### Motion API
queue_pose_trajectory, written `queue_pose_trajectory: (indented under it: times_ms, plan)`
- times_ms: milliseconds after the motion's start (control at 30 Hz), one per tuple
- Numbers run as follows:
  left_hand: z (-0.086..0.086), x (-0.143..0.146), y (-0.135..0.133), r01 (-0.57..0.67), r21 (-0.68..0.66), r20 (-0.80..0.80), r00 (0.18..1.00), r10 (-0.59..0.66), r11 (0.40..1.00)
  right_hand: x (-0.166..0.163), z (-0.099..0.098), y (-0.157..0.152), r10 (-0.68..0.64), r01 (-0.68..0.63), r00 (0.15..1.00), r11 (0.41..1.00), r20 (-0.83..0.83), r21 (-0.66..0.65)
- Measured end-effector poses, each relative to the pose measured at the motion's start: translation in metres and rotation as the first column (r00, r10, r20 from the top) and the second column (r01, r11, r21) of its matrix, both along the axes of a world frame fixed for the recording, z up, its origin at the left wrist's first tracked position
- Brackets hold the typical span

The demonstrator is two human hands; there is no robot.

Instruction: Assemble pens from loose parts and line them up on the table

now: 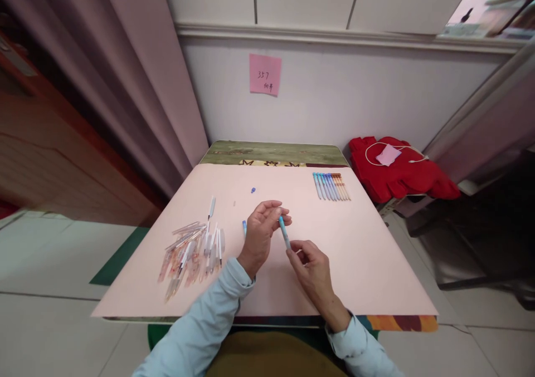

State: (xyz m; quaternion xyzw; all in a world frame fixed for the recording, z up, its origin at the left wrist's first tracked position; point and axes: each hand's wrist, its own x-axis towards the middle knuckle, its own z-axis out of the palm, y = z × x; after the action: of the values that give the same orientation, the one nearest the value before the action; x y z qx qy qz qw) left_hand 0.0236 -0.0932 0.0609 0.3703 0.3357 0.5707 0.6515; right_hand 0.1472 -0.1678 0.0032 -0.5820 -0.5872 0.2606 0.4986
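A light blue pen [285, 232] is held between both hands above the pink table cover [368, 254]. My left hand [261, 235] pinches its upper end with curled fingers. The lower end is pinched by my right hand [311, 268]. A small blue pen part [244, 228] lies just left of my left hand. A tiny blue cap [253, 190] lies farther back.
A heap of clear and orange pen parts [192, 251] lies at the left of the table. A tidy row of several finished blue and orange pens [331, 186] sits at the back right. A red cloth [397, 171] with a cable lies on a seat to the right.
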Motion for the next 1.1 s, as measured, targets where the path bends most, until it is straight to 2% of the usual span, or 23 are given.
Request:
queue_pose_trajectory:
  times_ms: [167, 233, 300, 367, 433, 567, 633, 800, 1100]
  plan:
    - [0.001, 0.001, 0.004, -0.015, 0.014, -0.002, 1.0, 0.016, 1.0, 0.0, 0.002, 0.0, -0.017, 0.017, 1.0, 1.0, -0.002, 0.01]
    - [-0.006, -0.001, 0.005, -0.058, 0.013, -0.053, 0.997, 0.058, 0.998, 0.003, 0.004, 0.002, -0.036, 0.036, 0.999, 0.999, 0.0, 0.019]
    - [-0.02, -0.005, 0.001, -0.081, 0.031, -0.178, 0.98, 0.085, 0.996, 0.01, 0.004, 0.009, -0.069, 0.069, 0.998, 0.997, 0.006, 0.032]
    - [-0.037, -0.011, -0.009, -0.031, 0.059, -0.362, 0.931, 0.051, 0.998, 0.022, 0.003, 0.023, -0.122, 0.122, 0.992, 0.992, 0.007, 0.041]
    - [-0.054, -0.017, -0.023, 0.09, 0.058, -0.539, 0.841, -0.045, 0.994, 0.037, -0.001, 0.042, -0.189, 0.189, 0.982, 0.981, 0.006, 0.037]
    - [-0.074, -0.026, -0.043, 0.202, 0.128, -0.706, 0.706, -0.055, 0.971, 0.072, -0.015, 0.092, -0.309, 0.31, 0.947, 0.951, 0.089, 0.002]
    - [-0.076, -0.027, -0.045, 0.221, 0.161, -0.733, 0.679, -0.033, 0.962, 0.086, -0.023, 0.116, -0.346, 0.358, 0.919, 0.933, 0.19, -0.032]
    - [-0.078, -0.028, -0.042, 0.249, 0.203, -0.771, 0.636, -0.002, 0.947, 0.103, -0.035, 0.163, -0.391, 0.423, 0.872, 0.905, 0.294, -0.052]
    - [-0.08, -0.03, -0.04, 0.279, 0.198, -0.784, 0.62, -0.019, 0.94, 0.104, -0.033, 0.205, -0.39, 0.47, 0.817, 0.877, 0.426, -0.099]
